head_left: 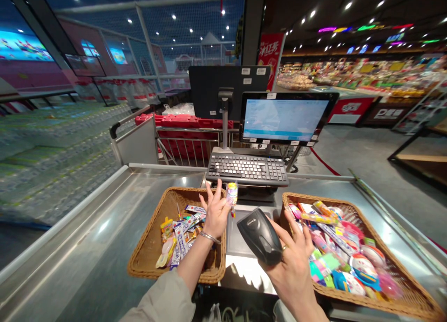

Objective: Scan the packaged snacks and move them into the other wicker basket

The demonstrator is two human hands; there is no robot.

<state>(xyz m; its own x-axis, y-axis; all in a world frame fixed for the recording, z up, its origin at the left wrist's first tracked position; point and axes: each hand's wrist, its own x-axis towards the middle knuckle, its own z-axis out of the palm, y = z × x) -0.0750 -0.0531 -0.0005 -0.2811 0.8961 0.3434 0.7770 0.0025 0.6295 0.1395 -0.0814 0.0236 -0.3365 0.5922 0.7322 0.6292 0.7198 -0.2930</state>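
My left hand (217, 213) pinches a small wrapped candy (231, 192) with a yellow top, its other fingers spread. The hand is above the right side of a brown wicker basket (145, 247) that holds several purple-and-white candy sticks (180, 243) and other packets. In my right hand (291, 259) is a black barcode scanner (259, 236), its head tilted up and left toward the candy. Beside that hand, a second wicker basket (401, 308) on the right is filled with colorful wrapped sweets and small toys (363, 268).
A black keyboard (247, 168) sits behind the hands, below a lit monitor (282, 119) and a dark second screen (209, 91). The metal counter (87, 247) stretches left. Past it are stacked bottle packs (70, 145) and a shopping cart (188, 145).
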